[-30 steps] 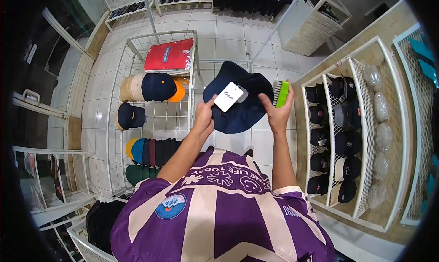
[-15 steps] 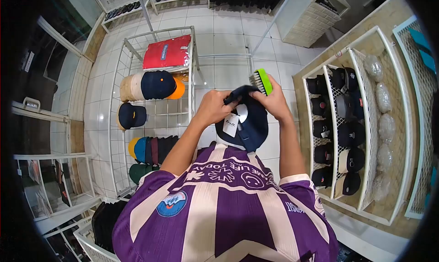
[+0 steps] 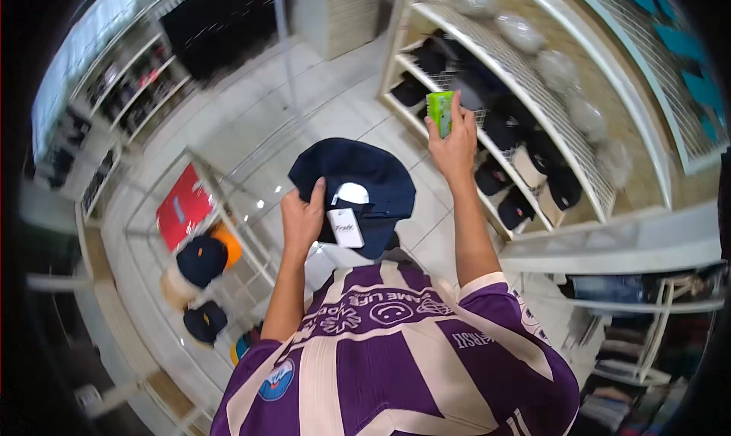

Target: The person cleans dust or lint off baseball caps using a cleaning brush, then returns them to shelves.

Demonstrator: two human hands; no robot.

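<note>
My left hand (image 3: pixel 304 214) grips the edge of a dark navy cap (image 3: pixel 381 178), thumb over the fabric. The cap's underside shows, with a white oval patch, and a white paper tag (image 3: pixel 345 228) hangs from it. Away to the right, my right hand (image 3: pixel 454 143) is wrapped round a bright green brush (image 3: pixel 439 113), its green back facing me. Brush and cap are apart.
A white shelf (image 3: pixel 525 194) with rows of caps stands at the right. On the left, a wire rack (image 3: pixel 251 259) carries a red packet (image 3: pixel 185 206) and more caps (image 3: pixel 201 261). Clothes (image 3: pixel 620 360) hang or lie at the lower right.
The view has turned to the right. My right hand has let go of the cap and moved away from it with the brush. The cap is now held in my left hand alone.
</note>
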